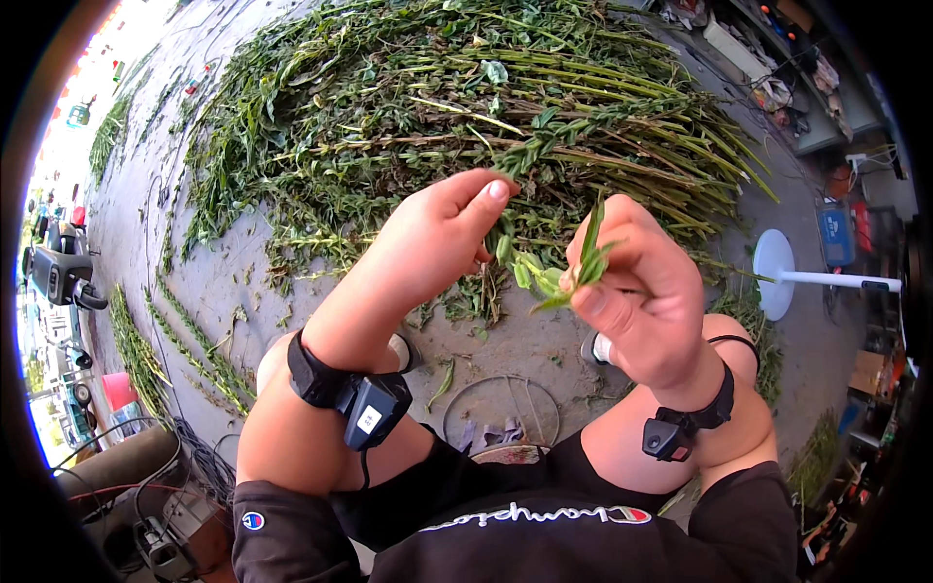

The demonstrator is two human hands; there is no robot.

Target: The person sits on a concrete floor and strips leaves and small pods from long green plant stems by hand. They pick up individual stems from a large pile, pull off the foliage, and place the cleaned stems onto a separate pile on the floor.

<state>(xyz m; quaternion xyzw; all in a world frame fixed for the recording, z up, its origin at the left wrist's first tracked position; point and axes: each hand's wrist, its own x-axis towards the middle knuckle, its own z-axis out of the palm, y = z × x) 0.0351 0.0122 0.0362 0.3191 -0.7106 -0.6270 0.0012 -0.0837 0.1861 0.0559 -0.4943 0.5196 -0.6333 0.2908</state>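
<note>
My right hand (646,291) pinches the leafy tip of a green podded stalk (533,273) between thumb and fingers. The narrow leaves stick up past my fingertips. The stalk's small green pods run across to my left hand (437,233), whose thumb presses on its bent index finger. My left fingers look closed round the other end of the stalk, though their undersides are hidden. Just beyond the hands lies a broad heap of cut green stalks (389,146), leafy toward the left and with bare stems toward the right.
A round wire frame (501,381) lies on the grey floor between my feet. To the right stands a white round-based stand (775,275), with a blue box (834,233) behind it. Loose stalks (199,335), cables (204,452) and a pink bucket (120,391) are at left.
</note>
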